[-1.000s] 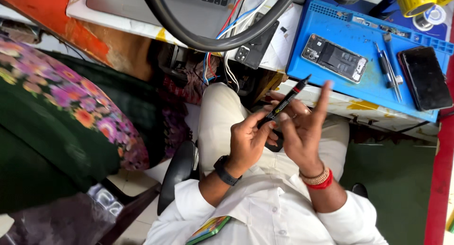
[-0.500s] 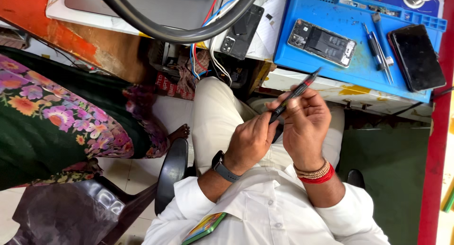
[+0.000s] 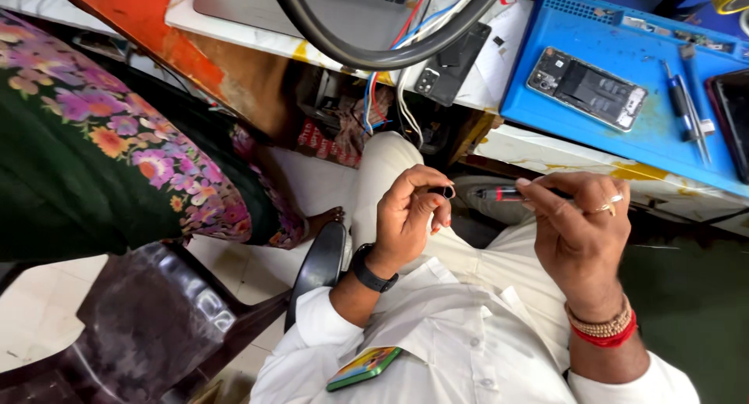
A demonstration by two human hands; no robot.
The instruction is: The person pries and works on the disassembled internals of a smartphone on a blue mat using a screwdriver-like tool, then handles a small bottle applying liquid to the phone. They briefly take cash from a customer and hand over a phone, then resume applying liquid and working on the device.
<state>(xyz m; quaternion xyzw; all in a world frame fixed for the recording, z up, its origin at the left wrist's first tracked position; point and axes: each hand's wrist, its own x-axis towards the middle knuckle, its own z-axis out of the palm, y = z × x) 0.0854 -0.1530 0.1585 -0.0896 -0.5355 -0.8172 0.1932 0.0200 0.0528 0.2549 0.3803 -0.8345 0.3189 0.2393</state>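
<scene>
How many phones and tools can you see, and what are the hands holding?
Phones: 3, the opened phone and dark phone on the blue mat, plus the black phone.
Mat tools: 1 screwdriver.
Held things: 2, left hand with small black cap, right hand with pen-like tool.
Total: 6

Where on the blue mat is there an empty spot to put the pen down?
Bare blue mat lies below the opened phone, left of the tweezers. The mat's top edge is crowded with small parts, and wires clutter the white counter.
</scene>
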